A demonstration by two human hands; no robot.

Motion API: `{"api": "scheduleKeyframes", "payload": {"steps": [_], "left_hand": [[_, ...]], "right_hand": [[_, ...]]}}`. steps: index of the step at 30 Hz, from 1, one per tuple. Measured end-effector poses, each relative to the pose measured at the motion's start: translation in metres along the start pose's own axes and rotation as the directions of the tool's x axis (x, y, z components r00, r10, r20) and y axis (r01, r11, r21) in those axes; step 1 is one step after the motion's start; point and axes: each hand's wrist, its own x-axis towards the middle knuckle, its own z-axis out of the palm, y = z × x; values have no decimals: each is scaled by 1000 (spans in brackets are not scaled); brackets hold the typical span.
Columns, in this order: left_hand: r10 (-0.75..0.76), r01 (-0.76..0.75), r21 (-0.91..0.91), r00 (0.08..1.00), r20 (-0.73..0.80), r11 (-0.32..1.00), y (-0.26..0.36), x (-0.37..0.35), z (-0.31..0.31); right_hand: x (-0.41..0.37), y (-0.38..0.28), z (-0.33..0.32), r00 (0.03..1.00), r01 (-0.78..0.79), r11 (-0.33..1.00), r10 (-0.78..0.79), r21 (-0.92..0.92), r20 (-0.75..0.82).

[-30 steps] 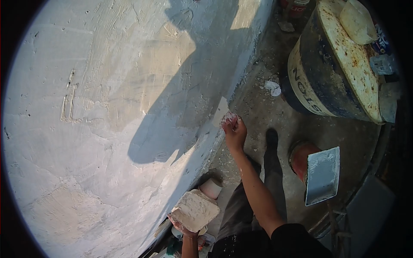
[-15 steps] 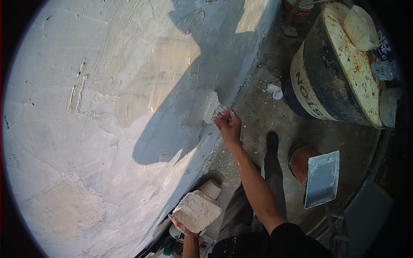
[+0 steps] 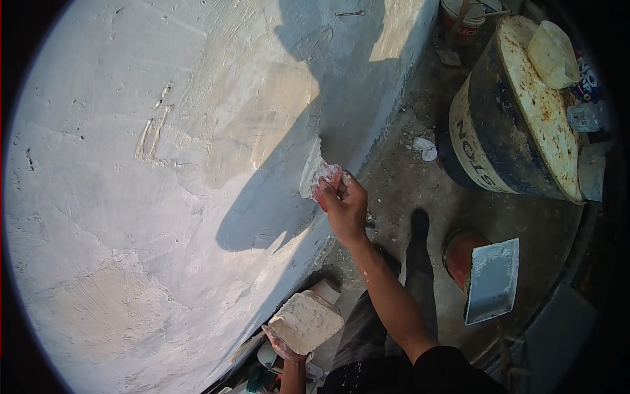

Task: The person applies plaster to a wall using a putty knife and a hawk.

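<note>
My right hand (image 3: 348,209) is closed round a red scraper (image 3: 329,182) smeared with white plaster. The scraper is at the wall (image 3: 262,217), beside a fresh pale patch of plaster (image 3: 311,172); its working edge is partly hidden. Low by the wall's foot, my left hand (image 3: 286,345) supports a plaster-covered board or tray (image 3: 306,322) from below. Thick off-white plaster hides most of that holder, and some of the left fingers are out of sight beneath it.
A rusty-topped drum (image 3: 489,131) stands at the right, with a pale plastic container (image 3: 553,56) on top. Nearer are a red bucket (image 3: 458,256) and a grey rectangular tray (image 3: 492,282). A paint bucket (image 3: 464,23) stands farther back. Debris (image 3: 425,148) litters the floor.
My right hand and the scraper have moved left and down along the wall. The camera view has shifted slightly. My left hand still holds the plaster-covered board or tray.
</note>
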Motion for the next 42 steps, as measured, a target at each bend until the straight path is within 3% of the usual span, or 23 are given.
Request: {"api": "scheduleKeyframes", "payload": {"steps": [2,5,8,10,14,17,21,24,27,28,30,35,38,41,42], "left_hand": [[40,-44,57,997,69,997,-3,1,-10],[67,-67,37,998,-19,997,-7,1,-20],[-33,33,-60,999,4,998,-3,-1,-9],[-53,52,-105,999,-3,993,-4,-1,-22],[-107,122,-173,989,99,977,-1,-4,-15],[-37,41,-33,995,93,999,-3,-2,-18],[-133,135,-31,989,71,990,3,-7,14],[-166,168,-55,985,48,984,0,-8,2],[-171,174,-67,984,48,983,-1,-9,-2],[-165,169,-78,985,56,982,-1,-10,-1],[-152,157,-107,987,54,982,-2,-10,-3],[-113,117,-77,992,56,990,3,-11,2],[-62,64,-79,998,19,995,-2,-4,-28],[-122,129,-235,992,43,963,-1,-5,-30],[-97,104,-171,994,46,980,-3,-5,-32]], "right_hand": [[-10,-15,12,1000,19,999,-18,-27,18],[-24,-37,38,998,66,997,-65,-29,26],[-37,-64,67,992,106,988,-97,-111,86],[-46,-79,84,966,239,958,-218,-155,141],[-64,-98,100,955,288,952,-277,-100,111],[-66,-94,76,977,212,973,-208,-92,54],[-50,-69,27,991,82,994,-73,71,-113],[-19,-42,3,944,114,986,-146,-123,-295],[4,-27,16,907,213,844,-357,-492,-221],[2,-40,35,936,186,906,-281,-379,-213],[0,-25,62,859,437,726,-513,-532,5],[-31,-45,80,822,564,725,-537,-397,188],[-53,-55,86,794,601,750,-522,-277,310],[-68,-60,86,779,610,761,-523,-222,346],[-71,-61,81,778,610,761,-522,-222,349]]}}
